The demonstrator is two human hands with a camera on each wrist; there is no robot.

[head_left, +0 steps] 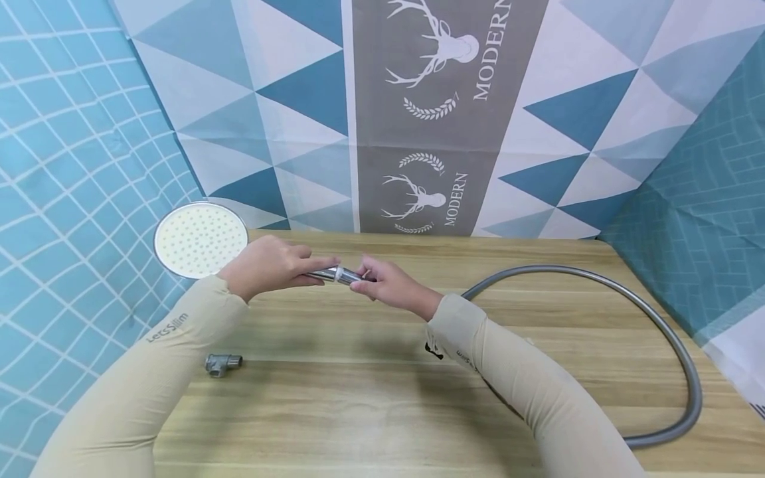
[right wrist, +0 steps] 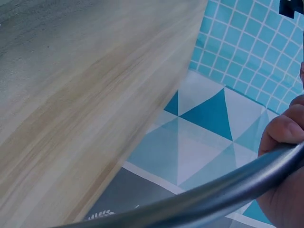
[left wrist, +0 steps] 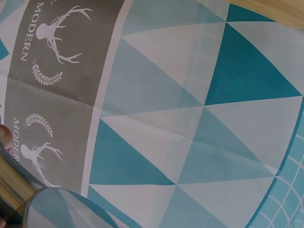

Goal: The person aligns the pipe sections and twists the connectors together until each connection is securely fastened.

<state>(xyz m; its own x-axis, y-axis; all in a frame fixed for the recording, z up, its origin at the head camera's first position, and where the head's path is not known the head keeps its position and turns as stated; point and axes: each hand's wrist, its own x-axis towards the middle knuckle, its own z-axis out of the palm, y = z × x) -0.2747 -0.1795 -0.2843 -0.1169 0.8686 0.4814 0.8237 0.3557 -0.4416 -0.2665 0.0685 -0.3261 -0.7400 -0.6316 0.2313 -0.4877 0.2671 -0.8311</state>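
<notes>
My left hand [head_left: 271, 265] grips the chrome handle [head_left: 324, 273] of a round shower head [head_left: 200, 240], whose pale, dotted face is turned to the camera. My right hand [head_left: 391, 284] pinches the metal end fitting [head_left: 349, 276] of a grey shower hose [head_left: 675, 338]. Handle and fitting are in line, meeting at a whitish ring between the two hands; how firmly they are joined cannot be seen. In the right wrist view the hose [right wrist: 213, 190] runs through the curled right hand [right wrist: 285, 190]. Shiny chrome [left wrist: 61, 209] fills the left wrist view's lower left corner.
A small metal tee fitting [head_left: 221, 364] lies on the wooden tabletop [head_left: 358, 425] near the left forearm. On the right the hose loops across the table. Patterned sheets [head_left: 299, 99] stand behind, and a blue tiled sheet [head_left: 72, 199] borders the left side.
</notes>
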